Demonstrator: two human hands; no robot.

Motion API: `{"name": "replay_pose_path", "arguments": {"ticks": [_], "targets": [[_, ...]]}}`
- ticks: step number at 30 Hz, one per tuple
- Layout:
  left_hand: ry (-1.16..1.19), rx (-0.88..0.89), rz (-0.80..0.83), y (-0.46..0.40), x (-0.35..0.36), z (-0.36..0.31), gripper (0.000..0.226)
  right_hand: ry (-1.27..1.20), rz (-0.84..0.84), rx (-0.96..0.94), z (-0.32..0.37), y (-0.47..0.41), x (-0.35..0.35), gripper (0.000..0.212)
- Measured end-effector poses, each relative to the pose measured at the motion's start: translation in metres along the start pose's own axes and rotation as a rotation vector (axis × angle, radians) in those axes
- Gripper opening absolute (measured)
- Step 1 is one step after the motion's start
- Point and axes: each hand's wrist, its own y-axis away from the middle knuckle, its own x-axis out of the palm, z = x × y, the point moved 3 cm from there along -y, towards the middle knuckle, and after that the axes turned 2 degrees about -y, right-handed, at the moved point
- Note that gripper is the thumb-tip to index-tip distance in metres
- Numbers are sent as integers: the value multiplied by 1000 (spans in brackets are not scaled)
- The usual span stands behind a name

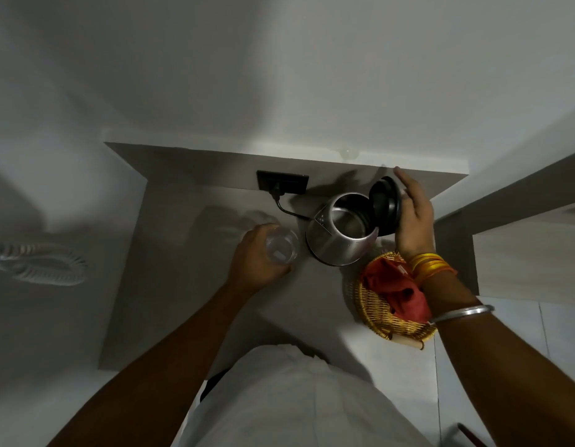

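A steel electric kettle [339, 240] stands on a grey shelf [170, 269], its black lid [384, 206] swung up and open. My right hand [413, 214] rests against the back of the lid with fingers nearly straight. Just left of the kettle, my left hand [255, 259] grips a clear drinking glass [281, 245], held upright above the shelf. The kettle's inside shows bare metal.
A black wall socket [282, 181] with a plugged cord feeds the kettle. A wicker basket [381, 314] with a red cloth [397, 288] sits at the shelf's front right corner. A coiled white cord [44, 264] hangs at the left. White walls surround the shelf.
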Motion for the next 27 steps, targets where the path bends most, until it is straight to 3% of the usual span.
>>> {"name": "replay_pose_path", "arguments": {"ticks": [4,10,15,21,27], "targets": [[-29,34,-16,-10,-4,-13,91,-74,-52,153,-26,-5,-6,37],[-60,48,-30,-19,-4,-16,92,-97,-38,213,-36,-13,-9,28],[-70,44,-27,-21,-1,-14,95,-7,36,114,-27,-16,-7,37],[-92,38,-33,-21,1,-15,95,117,148,48,-17,-18,-2,32],[-106,53,-46,-20,-2,-18,92,-8,182,92,-23,-26,-8,40]]}}
